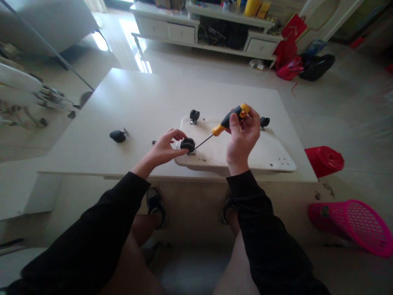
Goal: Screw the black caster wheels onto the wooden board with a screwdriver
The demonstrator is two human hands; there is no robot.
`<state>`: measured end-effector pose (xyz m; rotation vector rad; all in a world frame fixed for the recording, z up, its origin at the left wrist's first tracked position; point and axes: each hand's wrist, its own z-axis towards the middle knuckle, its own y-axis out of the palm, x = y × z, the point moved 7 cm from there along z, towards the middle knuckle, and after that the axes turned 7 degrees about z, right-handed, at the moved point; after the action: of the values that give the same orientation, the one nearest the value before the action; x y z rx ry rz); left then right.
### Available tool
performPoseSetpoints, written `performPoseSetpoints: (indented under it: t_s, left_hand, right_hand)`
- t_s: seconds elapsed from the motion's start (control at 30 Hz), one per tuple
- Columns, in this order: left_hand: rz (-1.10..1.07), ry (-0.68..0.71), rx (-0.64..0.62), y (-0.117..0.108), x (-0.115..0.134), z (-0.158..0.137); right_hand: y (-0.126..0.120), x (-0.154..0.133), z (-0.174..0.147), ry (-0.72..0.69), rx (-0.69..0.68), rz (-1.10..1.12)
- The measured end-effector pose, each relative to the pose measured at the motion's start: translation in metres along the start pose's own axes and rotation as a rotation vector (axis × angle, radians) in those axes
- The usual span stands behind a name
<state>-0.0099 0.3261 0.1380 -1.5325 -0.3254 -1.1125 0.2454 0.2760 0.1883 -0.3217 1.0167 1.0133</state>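
My right hand (244, 141) is closed around a yellow and black screwdriver (230, 119). Its shaft slants down to the metal plate of a black caster wheel (187, 144), at the near left corner of a white board (227, 147). With thumb and fingers on either side, my left hand (166, 147) grips that caster. Another caster (194, 116) stands at the board's far left corner, and a third caster (264, 122) at its far right. The near right corner shows small holes and no wheel. A loose caster (118, 136) lies on the table to the left.
The board rests on a white table (147, 94). Small screws (154, 142) lie beside my left hand. To the right are a red bucket-like container (325, 160) and a pink mesh basket (353, 225) on the floor. A white cabinet (166, 28) stands beyond.
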Motion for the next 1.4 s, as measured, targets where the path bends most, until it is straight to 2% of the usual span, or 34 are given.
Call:
performPoseSetpoints:
  t_s: [0.1,0.4,0.63,1.4]
  left_hand:
    - [-0.009,-0.011,0.0,0.0,0.001,0.0]
    - [-0.011,-0.035,-0.008,0.0,0.005,0.0]
    - [-0.021,-0.044,-0.027,0.002,0.004,0.001]
    - [-0.03,-0.056,-0.02,0.001,0.004,-0.002]
  right_hand:
    - [0.005,-0.005,0.0,0.001,-0.036,-0.032]
    - [0.035,-0.029,-0.004,0.129,-0.145,-0.027]
    - [0.056,-0.042,-0.003,0.084,-0.256,-0.042]
    - [0.051,-0.037,0.002,0.105,-0.225,-0.056]
